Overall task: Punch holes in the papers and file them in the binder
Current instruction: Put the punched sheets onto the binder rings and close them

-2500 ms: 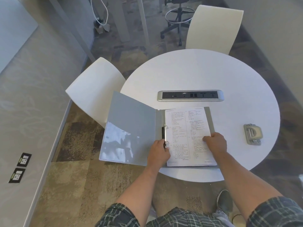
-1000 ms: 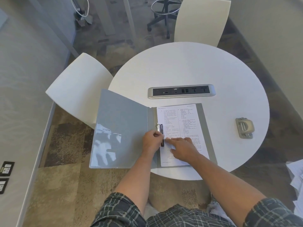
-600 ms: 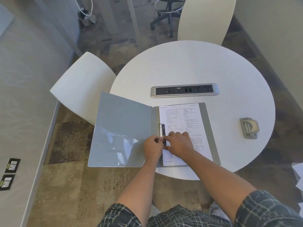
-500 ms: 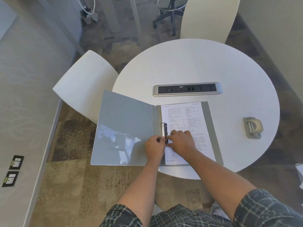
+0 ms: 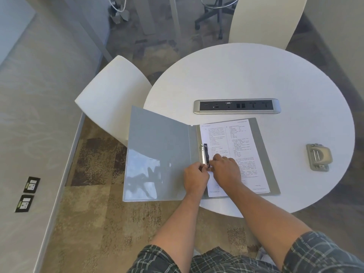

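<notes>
A grey binder (image 5: pixel 157 154) lies open at the near edge of the round white table (image 5: pixel 246 75), its left cover hanging past the rim. Printed papers (image 5: pixel 236 146) rest on its right half, threaded on the ring mechanism (image 5: pixel 204 152) along the spine. My left hand (image 5: pixel 196 179) and my right hand (image 5: pixel 226 172) meet at the lower ring, fingers pinched on it from both sides. The lower ring is hidden under my fingers. A metal hole punch (image 5: pixel 319 157) sits alone on the table's right side.
A silver power and data strip (image 5: pixel 236 106) is set into the table beyond the binder. One white chair (image 5: pixel 112 95) stands at the left, touching the binder's cover, and another (image 5: pixel 264 20) at the far side. Carpet lies below.
My right hand came off the page's lower edge and joined my left hand at the lower ring. Both hands now pinch the ring mechanism. The view has shifted slightly.
</notes>
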